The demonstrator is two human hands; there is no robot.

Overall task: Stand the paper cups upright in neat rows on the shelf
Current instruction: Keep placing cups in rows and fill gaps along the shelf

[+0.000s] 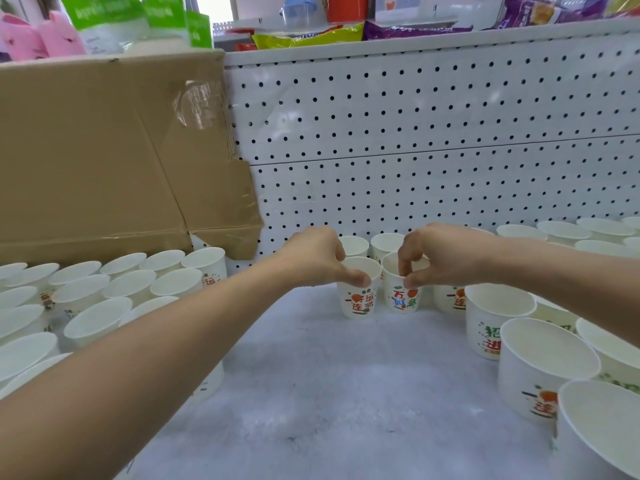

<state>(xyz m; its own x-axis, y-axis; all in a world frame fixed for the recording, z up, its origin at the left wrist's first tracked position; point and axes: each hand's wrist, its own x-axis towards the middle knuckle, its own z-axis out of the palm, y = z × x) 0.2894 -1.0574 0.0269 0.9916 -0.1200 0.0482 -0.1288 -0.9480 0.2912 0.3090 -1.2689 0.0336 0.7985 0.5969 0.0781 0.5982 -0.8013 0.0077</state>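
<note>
Two printed paper cups stand upright just beside each other at 12 o'clock on the grey shelf (329, 375), both empty and white inside. The left hand (318, 258) grips the left cup (358, 301) at its rim, thumb on the near wall, fingers curled over the far edge. The right hand (440, 254) pinches the near rim of the right cup (401, 301) between thumb and forefinger. Rows of upright empty cups fill 9 o'clock (104, 299), below a cardboard box (104, 150), and 3 o'clock (540, 358), before the pegboard (415, 133)
</note>
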